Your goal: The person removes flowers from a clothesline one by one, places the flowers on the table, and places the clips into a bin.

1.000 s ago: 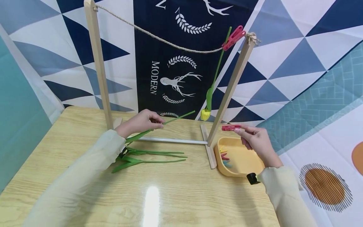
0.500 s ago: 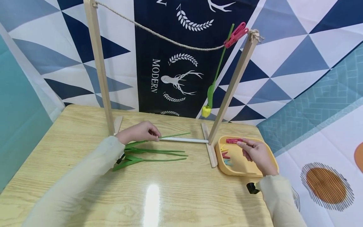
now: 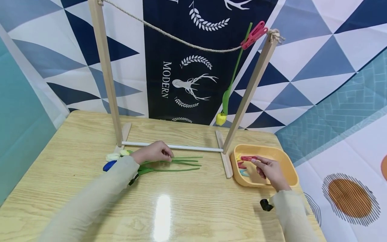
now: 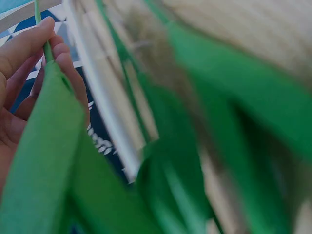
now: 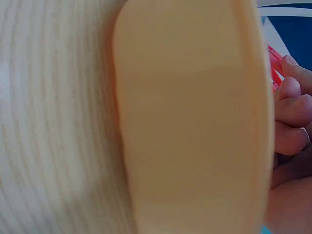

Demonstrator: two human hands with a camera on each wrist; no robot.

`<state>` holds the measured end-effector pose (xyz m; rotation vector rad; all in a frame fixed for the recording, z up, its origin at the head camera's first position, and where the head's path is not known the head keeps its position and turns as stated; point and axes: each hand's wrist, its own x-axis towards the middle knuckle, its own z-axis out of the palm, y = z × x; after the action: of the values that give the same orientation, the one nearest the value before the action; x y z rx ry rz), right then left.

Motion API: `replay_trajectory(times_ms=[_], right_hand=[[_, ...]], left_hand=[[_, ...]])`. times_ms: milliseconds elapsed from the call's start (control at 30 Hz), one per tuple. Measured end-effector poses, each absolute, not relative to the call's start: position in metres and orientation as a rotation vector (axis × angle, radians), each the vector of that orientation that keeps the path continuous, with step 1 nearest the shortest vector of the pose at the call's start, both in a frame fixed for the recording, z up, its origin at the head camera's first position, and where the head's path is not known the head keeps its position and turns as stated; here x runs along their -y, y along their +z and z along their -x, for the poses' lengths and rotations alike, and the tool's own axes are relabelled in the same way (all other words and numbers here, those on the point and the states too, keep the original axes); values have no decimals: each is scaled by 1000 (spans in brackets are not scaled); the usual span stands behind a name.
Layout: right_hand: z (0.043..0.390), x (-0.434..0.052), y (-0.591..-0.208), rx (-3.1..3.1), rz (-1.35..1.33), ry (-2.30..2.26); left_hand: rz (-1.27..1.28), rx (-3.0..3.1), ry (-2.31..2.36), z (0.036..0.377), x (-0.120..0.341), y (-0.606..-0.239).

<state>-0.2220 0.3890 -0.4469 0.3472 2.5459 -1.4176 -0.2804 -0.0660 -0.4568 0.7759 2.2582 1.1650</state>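
My left hand [image 3: 164, 154] lies low on the wooden table [image 3: 187, 208] and pinches a green artificial flower stem [image 3: 187, 157] among two other stems [image 3: 181, 169]. The left wrist view shows the fingers [image 4: 53, 46] closed on the thin stem [image 4: 47, 51], with a broad green leaf [image 4: 44, 170] below. My right hand [image 3: 257, 162] pinches a red clothespin [image 3: 248, 158] just inside the yellow tray [image 3: 282, 158]. In the right wrist view the fingers [image 5: 292, 97] and the red clothespin [image 5: 274, 63] show past the tray wall [image 5: 195, 122].
A wooden rack [image 3: 104, 67] with a rope [image 3: 181, 38] stands at the table's back. A yellow tulip [image 3: 221, 118] hangs head down from a red clothespin [image 3: 254, 33] near the right post. White [image 3: 113, 156] and blue [image 3: 109, 165] flower heads lie left. More pins [image 3: 242, 168] lie in the tray.
My left hand has brought the stem down from above the rack's base bar to the table beside the other stems. My right hand has lowered the red clothespin into the tray.
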Motion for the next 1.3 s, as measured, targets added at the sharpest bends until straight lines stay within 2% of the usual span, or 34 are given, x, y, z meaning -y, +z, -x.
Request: replay_trajectory(times_ms=[533,1300], right_hand=[[226,-387,-460,-2484,-342,-1415],[237,-384,-464,-2387,-196,-1233]], left_hand=[[-725,-2299,1255,271,64,-489],[-788,-2533,1006,261,55,-491]])
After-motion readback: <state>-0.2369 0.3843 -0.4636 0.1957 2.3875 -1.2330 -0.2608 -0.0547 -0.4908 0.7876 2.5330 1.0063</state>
